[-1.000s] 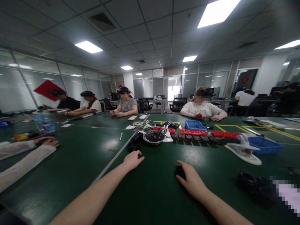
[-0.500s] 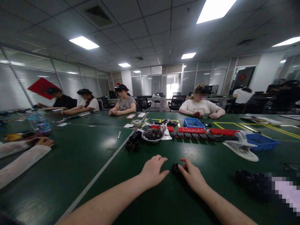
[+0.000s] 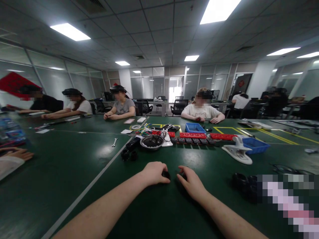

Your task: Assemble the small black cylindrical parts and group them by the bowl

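My left hand [image 3: 156, 173] is over the green table [image 3: 139, 212], its thumb and fingers curled round a small black part [image 3: 165, 174]. The part looks rounded, but the fingers cover much of it. Just to the right, my right hand [image 3: 191, 182] has its fingers and thumb bent towards the left hand. Something dark shows between its thumb and forefinger, mostly hidden, and I cannot make out its shape. A narrow gap separates the two hands.
Ahead lie a metal bowl [image 3: 152, 142] with dark contents, black round parts [image 3: 125, 154], red strips [image 3: 193, 135], a white clamp-like stand [image 3: 238, 151] and blue trays [image 3: 256, 145]. A wrench [image 3: 115, 142] lies left. More black parts [image 3: 240, 181] sit right. A co-worker's hand [image 3: 21, 154] rests far left.
My left hand, open before, has closed round a small black part. My right hand was beside a black part and has shifted slightly. The whole view has swung to the right.
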Demonstrator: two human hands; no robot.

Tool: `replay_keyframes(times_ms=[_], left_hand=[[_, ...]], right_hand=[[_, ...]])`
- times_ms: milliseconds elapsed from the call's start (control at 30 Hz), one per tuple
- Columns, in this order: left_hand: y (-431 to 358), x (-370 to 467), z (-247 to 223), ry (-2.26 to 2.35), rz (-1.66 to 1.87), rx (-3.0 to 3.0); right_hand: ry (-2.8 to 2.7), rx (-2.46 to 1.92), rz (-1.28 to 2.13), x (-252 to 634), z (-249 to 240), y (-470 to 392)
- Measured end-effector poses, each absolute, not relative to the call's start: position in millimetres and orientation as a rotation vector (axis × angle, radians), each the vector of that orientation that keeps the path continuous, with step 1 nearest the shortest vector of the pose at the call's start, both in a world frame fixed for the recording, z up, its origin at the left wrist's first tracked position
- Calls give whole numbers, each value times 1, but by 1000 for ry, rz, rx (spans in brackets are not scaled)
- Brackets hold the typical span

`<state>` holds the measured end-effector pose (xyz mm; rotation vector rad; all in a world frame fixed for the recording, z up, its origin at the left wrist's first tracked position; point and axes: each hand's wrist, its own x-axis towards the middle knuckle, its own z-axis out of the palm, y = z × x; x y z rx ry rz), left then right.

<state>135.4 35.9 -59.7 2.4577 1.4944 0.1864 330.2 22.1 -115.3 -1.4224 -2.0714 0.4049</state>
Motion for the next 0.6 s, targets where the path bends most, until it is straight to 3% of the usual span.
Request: replay_keyframes(times_ms=[300, 600], left_hand=[[37, 62, -50, 1579, 52, 2302], [89, -3, -45, 1616, 936, 2068]], right_hand=[[-2264, -1443, 323, 327, -108, 18], [-2245, -1478, 353, 323, -106, 20]])
